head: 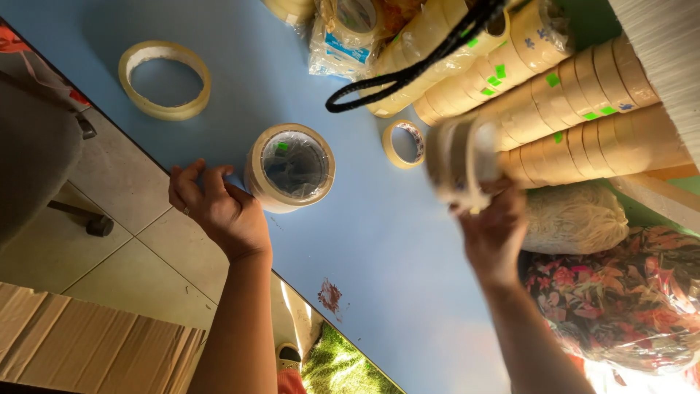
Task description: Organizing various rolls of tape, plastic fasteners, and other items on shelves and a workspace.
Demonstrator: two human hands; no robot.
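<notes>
The right hand (494, 228) has its grip clamped on a blurred roll of clear packing tape (461, 162), lifted above the blue table (379, 241) with its hole facing sideways toward the left hand. The left hand (217, 208) rests at the table's near edge, fingers curled loosely and clasping nothing, its knuckles just touching a wide wrapped roll of tan tape (290, 166) that stands flat with its hole upward. The held roll lies to the right of that standing roll, a small thin tape ring (405, 143) between them. Long stacked sleeves of tan tape rolls (583, 109) lie just beyond the right hand.
</notes>
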